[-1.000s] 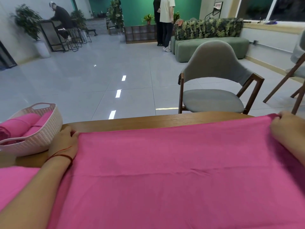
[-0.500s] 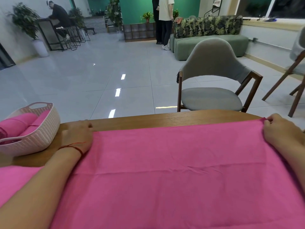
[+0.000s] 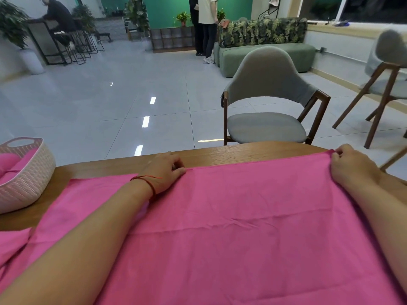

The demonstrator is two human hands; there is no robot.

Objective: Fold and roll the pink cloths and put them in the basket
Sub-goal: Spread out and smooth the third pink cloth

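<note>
Head view: basket (image 3: 28,177) holds rolled pink cloths (image 3: 8,160); left hand (image 3: 164,170), right hand (image 3: 350,166) fingers (image 3: 338,150) curled, pinching spread cloth (image 3: 242,205) far edge.

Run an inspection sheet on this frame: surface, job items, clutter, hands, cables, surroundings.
Surface: wooden table, mostly covered by cloth.
Job's things: pink cloth spread flat, one crease across it; basket on the table at left, with rolled pink cloths inside.
Clutter: nothing seen.
Hands: left hand grips the cloth's far edge near its middle; right hand pinches the far right corner.
Cables: nothing seen.
Surroundings: grey chair just beyond the table, second chair at right, green sofa, standing people and potted plants far back.
</note>
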